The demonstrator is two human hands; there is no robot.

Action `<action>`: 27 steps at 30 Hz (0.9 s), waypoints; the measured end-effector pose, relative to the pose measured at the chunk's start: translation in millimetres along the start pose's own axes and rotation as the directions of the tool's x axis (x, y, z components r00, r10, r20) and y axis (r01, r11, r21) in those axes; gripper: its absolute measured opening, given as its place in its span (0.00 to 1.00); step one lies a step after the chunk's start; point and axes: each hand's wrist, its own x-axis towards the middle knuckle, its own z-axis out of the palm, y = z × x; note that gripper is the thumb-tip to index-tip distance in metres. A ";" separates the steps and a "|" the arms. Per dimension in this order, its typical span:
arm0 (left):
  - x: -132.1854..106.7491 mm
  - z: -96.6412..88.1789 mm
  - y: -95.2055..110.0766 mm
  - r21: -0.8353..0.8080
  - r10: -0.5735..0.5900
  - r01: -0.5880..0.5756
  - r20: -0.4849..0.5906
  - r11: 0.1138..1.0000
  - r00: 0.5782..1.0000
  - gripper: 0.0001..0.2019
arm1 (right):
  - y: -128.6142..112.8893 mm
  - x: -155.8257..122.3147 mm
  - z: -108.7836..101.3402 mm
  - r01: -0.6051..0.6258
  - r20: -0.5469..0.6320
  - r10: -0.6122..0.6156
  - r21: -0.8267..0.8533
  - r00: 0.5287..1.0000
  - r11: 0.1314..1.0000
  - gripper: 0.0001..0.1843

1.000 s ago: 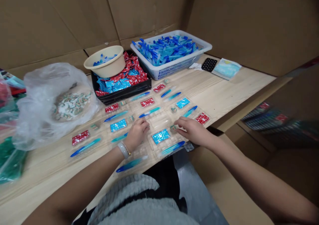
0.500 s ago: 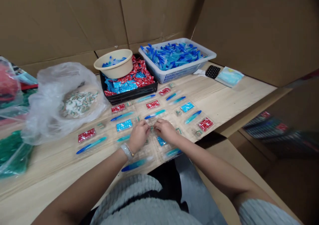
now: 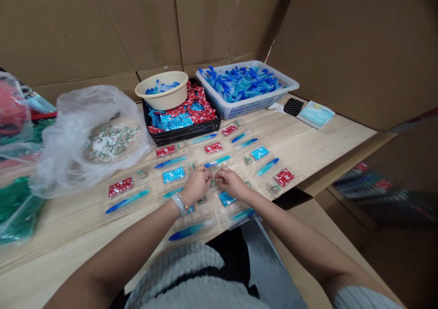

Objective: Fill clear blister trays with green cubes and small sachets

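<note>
Both my hands work close together over clear plastic trays on the table. My left hand [image 3: 197,185] is closed, its fingertips pinched together. Facing it, my right hand [image 3: 233,184] has its fingers curled in. A small green-and-beige striped piece [image 3: 212,182] shows just between and below the fingertips; whether either hand grips it I cannot tell. Above the hands lies a blue pen-shaped item [image 3: 217,161]. A blue packet [image 3: 226,198] is under my right hand, and another blue packet [image 3: 174,175] lies left of my left hand.
Behind stand a black box [image 3: 186,132] of red and blue packets, a cream bowl [image 3: 161,100] on it, and a white basket [image 3: 260,102] of blue pen-shaped items. A plastic bag [image 3: 68,163] of striped pieces is left. A phone-like black item [image 3: 293,107] and a face mask [image 3: 315,114] lie right.
The view has shifted slightly, so the table items appear a little lower and to the right. The fingertips have parted slightly, and the small striped piece shows below them.
</note>
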 end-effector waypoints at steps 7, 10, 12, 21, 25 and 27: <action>15.8 -11.2 14.1 0.248 -0.021 -0.011 0.123 0.969 0.992 0.10 | 3.7 1.3 -0.7 0.017 0.010 -0.018 0.031 1.000 0.999 0.07; 22.4 -15.4 16.1 0.253 -0.043 0.000 0.167 0.967 0.985 0.09 | 4.5 -0.5 -1.6 0.002 -0.010 -0.002 -0.012 1.000 1.000 0.06; 26.1 -18.4 15.8 0.232 -0.052 0.005 0.197 0.973 0.979 0.09 | 4.4 -2.3 -3.0 -0.004 -0.023 0.003 -0.047 1.000 0.999 0.06; 23.5 -27.1 9.9 0.124 -0.022 -0.011 0.257 0.992 0.966 0.11 | -8.8 -4.4 -5.8 0.059 0.020 -0.056 -0.243 0.998 0.968 0.08; 11.2 -23.9 0.2 0.012 0.024 -0.027 0.202 1.000 0.979 0.11 | -15.1 -5.3 -4.6 0.114 0.091 -0.084 -0.407 0.992 0.906 0.08; 6.4 -20.3 -2.5 -0.027 0.069 -0.066 0.126 0.997 0.990 0.10 | -15.6 -5.1 -4.9 0.100 0.093 -0.065 -0.448 0.993 0.888 0.07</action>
